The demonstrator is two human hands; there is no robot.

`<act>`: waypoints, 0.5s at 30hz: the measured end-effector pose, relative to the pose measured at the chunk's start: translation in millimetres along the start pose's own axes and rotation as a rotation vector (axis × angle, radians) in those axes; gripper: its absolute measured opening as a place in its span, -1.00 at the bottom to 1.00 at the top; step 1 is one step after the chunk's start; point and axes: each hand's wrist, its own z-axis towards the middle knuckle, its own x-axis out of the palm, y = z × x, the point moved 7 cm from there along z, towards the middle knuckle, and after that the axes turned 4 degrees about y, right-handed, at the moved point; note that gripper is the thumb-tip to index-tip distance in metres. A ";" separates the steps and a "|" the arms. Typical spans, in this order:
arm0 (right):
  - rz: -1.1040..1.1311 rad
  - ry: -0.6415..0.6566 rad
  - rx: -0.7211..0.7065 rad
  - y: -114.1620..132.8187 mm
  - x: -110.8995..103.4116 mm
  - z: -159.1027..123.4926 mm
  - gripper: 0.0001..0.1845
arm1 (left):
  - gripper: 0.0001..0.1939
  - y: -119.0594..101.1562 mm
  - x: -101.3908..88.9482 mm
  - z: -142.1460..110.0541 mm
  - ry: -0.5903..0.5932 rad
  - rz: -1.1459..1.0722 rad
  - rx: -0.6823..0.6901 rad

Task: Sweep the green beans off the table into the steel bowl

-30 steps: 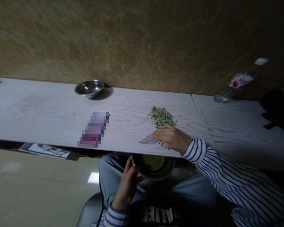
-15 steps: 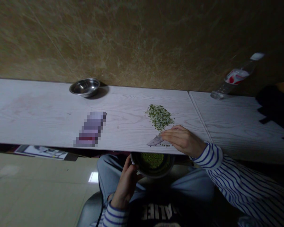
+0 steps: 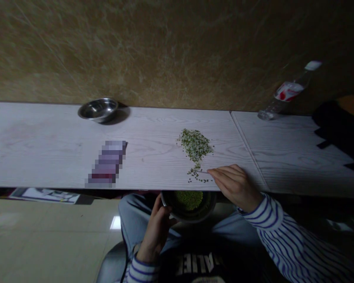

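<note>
My left hand (image 3: 158,225) is closed on the rim of a metal bowl (image 3: 208,214), held over my lap just below the table's front edge. Small green beans (image 3: 188,199), like mung beans, lie inside it. My right hand (image 3: 236,185) pinches a thin flat greyish piece (image 3: 202,171), now seen almost edge-on; its exact kind I cannot make out. Its tip is among loose beans near the front edge. Beyond it, a spread pile of green beans (image 3: 195,143) lies on the whitish wooden table (image 3: 153,165), with a narrow trail of beans toward me.
An empty-looking steel bowl (image 3: 98,111) stands at the back left by the wall. A pixelated flat object (image 3: 107,163) lies left of the beans. At the back right stands a clear plastic bottle (image 3: 289,91), near a dark cloth item (image 3: 333,125).
My right hand has moved slightly right and the flat piece has turned from broadside to nearly edge-on. More loose beans show near the front edge. The view has shifted slightly.
</note>
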 end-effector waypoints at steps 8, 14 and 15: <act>0.016 -0.004 -0.016 4.6 -7.5 -11.3 -0.68 | -0.52 0.2 2.4 -0.4 -0.014 0.019 -0.011; -0.001 0.003 0.043 1.7 -7.7 -17.4 -0.68 | -0.48 -0.3 4.5 -1.4 -0.030 0.032 -0.014; 0.004 0.009 0.040 3.1 -7.5 -18.0 -0.68 | -0.49 0.0 4.7 -1.3 -0.030 0.032 -0.015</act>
